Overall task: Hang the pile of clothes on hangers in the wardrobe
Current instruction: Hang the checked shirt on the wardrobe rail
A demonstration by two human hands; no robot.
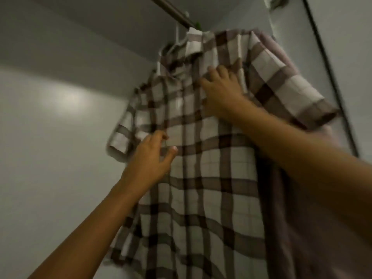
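A white and brown checked short-sleeved shirt (pixel 201 158) hangs on a white hanger (pixel 178 37) from the metal wardrobe rail (pixel 171 9) above me. My left hand (pixel 151 158) rests flat against the shirt's front near its left sleeve, fingers spread, holding nothing. My right hand (pixel 221 91) lies higher up on the shirt's chest, fingers pressed into a fold of the cloth; whether it pinches the fabric is unclear. The view is blurred.
A pale pinkish-mauve garment (pixel 302 228) hangs right behind the checked shirt, to its right. The wardrobe's white inner wall (pixel 50 137) fills the left. A dark door or frame edge (pixel 330 73) runs down the right side.
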